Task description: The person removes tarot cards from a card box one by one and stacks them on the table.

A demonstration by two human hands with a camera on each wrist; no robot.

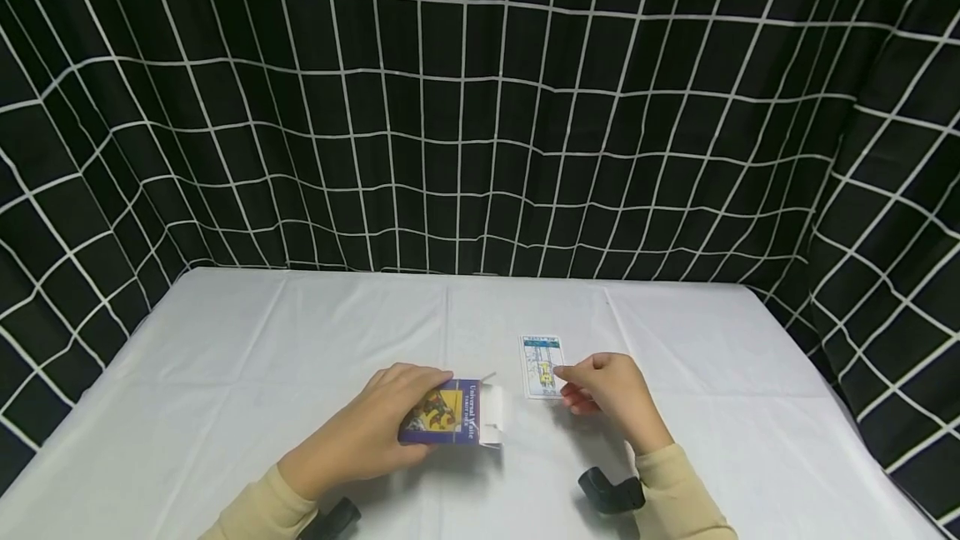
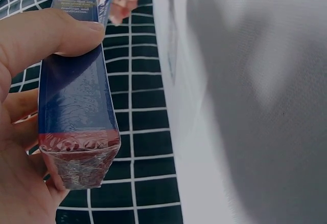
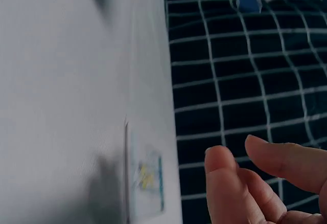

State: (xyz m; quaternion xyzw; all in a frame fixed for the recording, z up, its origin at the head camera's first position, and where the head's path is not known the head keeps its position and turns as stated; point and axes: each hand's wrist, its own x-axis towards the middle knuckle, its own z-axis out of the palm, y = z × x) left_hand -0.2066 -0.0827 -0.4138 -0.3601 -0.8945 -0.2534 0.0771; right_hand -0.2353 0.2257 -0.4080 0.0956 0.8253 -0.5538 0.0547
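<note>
My left hand [image 1: 378,423] grips a purple-blue tarot card box [image 1: 442,417], thumb on one narrow side and fingers round the other. The box's white end flaps [image 1: 491,415] stand open, facing right. In the left wrist view clear wrap clings to the closed red end of the box [image 2: 79,101]. A thin stack of tarot cards [image 1: 537,357] lies on the white cloth, picture up, with yellow and blue on the top card. My right hand [image 1: 611,390] hovers by the stack's right side. The right wrist view shows a gap between its thumb [image 3: 286,160] and bent fingers, holding nothing.
A white cloth [image 1: 240,373] with fold creases covers the table. Black curtains with a white grid [image 1: 480,123] hang behind it and at both sides. Dark wrist-camera mounts [image 1: 611,492] stick out beside both sleeves, low over the cloth.
</note>
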